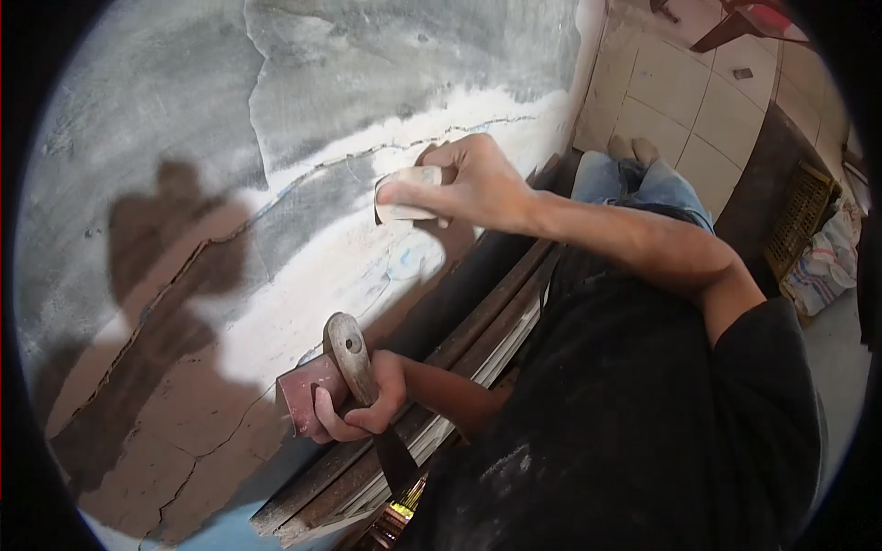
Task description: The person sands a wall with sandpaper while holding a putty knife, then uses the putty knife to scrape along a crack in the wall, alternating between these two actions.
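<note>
My right hand [478, 184] is closed round a pale, rounded block [410, 195], which is held against or very near the cracked wall [322, 220]. Lower down, my left hand [367, 409] grips a tool with a worn wooden handle [349, 354] that has a hole near its end. A dark flat blade [395, 464] shows below that hand. The same hand also holds a reddish folded sheet [312, 393]. A long crack runs diagonally across the wall through a white powdery band.
Long wooden boards [459, 340] lie along the wall's foot. On the right are a yellowish crate [801, 220] and a striped sack [827, 266]. Floor tiles [671, 83] and a dark red object [735, 28] show at the top right.
</note>
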A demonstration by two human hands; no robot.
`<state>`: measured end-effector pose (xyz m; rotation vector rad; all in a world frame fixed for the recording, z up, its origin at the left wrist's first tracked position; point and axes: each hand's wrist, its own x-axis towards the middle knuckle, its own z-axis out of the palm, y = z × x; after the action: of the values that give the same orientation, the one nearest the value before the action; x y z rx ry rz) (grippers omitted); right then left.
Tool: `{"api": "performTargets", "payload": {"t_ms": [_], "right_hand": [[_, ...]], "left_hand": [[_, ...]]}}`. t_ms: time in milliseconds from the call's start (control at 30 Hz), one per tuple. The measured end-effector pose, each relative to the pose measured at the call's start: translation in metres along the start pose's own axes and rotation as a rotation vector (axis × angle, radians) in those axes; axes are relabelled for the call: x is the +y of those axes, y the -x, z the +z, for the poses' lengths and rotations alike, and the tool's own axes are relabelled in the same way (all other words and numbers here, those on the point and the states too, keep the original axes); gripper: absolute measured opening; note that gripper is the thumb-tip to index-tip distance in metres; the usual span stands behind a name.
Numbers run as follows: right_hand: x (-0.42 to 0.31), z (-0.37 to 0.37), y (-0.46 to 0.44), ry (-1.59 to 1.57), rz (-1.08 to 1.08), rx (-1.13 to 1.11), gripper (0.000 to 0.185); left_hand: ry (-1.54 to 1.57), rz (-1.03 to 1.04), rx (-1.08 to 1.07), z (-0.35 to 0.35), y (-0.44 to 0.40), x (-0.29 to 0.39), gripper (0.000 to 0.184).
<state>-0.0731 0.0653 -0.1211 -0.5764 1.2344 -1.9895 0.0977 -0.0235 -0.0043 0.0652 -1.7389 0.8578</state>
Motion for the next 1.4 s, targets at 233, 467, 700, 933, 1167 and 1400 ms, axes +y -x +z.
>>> {"api": "performTargets", "payload": {"t_ms": [233,467,700,933,1167,1400], "right_hand": [[-0.009,0.008,0.0,0.0,0.05,-0.043,0.046],[-0.009,0.006,0.002,-0.083,0.072,-0.028,0.048],[0.004,0.009,0.003,-0.115,0.057,-0.006,0.048],[0.007,-0.002,0.004,-0.039,0.132,-0.047,0.045],[0.009,-0.005,0.002,-0.06,0.137,-0.043,0.046],[0.004,0.003,-0.004,-0.075,-0.003,-0.036,0.048]], "left_hand": [[0.027,0.033,-0.033,0.004,-0.004,0.003,0.044],[0.089,-0.083,0.081,0.006,0.003,0.0,0.044],[0.016,-0.028,0.021,0.004,0.001,0.003,0.044],[0.131,-0.066,0.017,0.002,0.002,-0.002,0.044],[-0.025,-0.148,-0.016,-0.009,0.007,0.001,0.043],[0.062,-0.115,0.038,0.005,0.0,0.006,0.043]]}}
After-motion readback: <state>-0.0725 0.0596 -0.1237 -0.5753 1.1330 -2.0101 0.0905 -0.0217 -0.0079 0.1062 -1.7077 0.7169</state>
